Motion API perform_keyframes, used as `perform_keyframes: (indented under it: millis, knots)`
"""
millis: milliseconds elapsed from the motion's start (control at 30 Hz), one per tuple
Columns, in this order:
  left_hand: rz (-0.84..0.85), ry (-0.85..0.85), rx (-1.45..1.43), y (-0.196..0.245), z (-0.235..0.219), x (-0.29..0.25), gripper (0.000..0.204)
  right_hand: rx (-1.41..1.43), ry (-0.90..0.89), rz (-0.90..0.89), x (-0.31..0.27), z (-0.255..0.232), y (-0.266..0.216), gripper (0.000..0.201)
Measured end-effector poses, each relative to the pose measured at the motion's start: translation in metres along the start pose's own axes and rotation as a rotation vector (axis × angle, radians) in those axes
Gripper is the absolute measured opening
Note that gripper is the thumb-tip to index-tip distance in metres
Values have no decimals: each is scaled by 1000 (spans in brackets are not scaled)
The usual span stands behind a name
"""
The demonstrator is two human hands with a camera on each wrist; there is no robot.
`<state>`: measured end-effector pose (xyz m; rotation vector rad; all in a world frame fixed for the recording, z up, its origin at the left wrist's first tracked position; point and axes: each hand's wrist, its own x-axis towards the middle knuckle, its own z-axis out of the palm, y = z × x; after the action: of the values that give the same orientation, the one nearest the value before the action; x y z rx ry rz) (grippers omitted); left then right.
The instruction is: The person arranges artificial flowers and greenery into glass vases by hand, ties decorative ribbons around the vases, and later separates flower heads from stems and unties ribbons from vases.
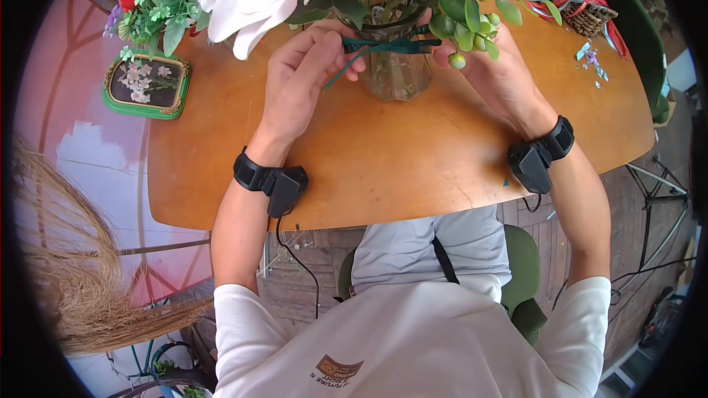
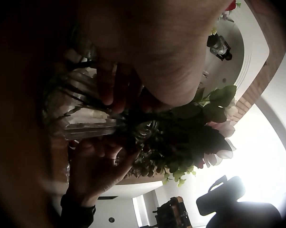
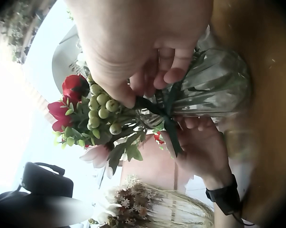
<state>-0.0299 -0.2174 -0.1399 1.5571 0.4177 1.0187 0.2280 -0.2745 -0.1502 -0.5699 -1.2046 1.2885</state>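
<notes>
A clear glass vase stands on the wooden table, filled with stems and flowers. Round its neck runs a dark green ribbon, crossed at the front with one tail hanging down to the left. My left hand pinches the ribbon at the left side of the neck, thumb and fingertips together. On the opposite side my right hand pinches the other end of it; the right wrist view shows that ribbon coming out from between thumb and forefinger. Leaves and green berries partly cover the right fingers.
Large pink petals hang over the vase from above. A green-framed flower picture lies at the table's left, beside more flowers. At the far right is a wicker basket with ribbons, near small blue scraps. Dried stalks stand at lower left.
</notes>
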Motion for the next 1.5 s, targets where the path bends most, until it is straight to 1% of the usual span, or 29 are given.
perform_keyframes:
  millis: [67, 167, 233, 300, 467, 767, 967, 1033, 1133, 1267, 1333, 1367, 1433, 1500]
  knots:
    - [-21, 15, 1, 1, 1, 0, 30, 6, 14, 1, -1, -1, 2, 22]
    - [-43, 36, -5, 0, 1, -1, 30, -27, -32, -19, -1, -4, 6, 20]
    - [-39, 38, -13, 0, 1, 0, 30, -90, 18, -47, -2, 2, 6, 18]
    - [-68, 54, -10, -1, 1, 0, 30, -93, 20, -52, -1, 5, 4, 18]
    - [-50, 66, -5, -3, 1, -2, 29, -101, -11, -52, -2, 5, 6, 19]
    - [-41, 77, -53, -4, -1, 0, 28, -56, 58, -40, -1, 9, 7, 19]
    - [-39, 59, -58, -5, -1, 1, 28, 30, 24, -14, 0, 9, 7, 24]
    - [-48, 59, -54, -5, -1, 0, 28, 57, -38, -5, 0, 3, 7, 26]
    - [-48, 47, -40, -4, -1, 0, 29, 43, -74, 23, 1, -1, 8, 27]
    - [-39, 42, -53, -5, -1, 1, 29, 48, -33, 25, 1, 1, 6, 28]
    - [-45, 42, -58, -5, -2, 0, 29, 27, -93, 24, 3, -4, 7, 28]
    - [-41, 41, -56, -5, -2, 1, 29, 30, -93, 27, 2, -3, 8, 28]
    - [-31, 39, -52, -4, -2, 1, 28, 49, -47, -20, 2, 0, 9, 29]
    - [-31, 46, -52, -4, -3, 1, 27, 54, -40, -15, 2, 0, 8, 29]
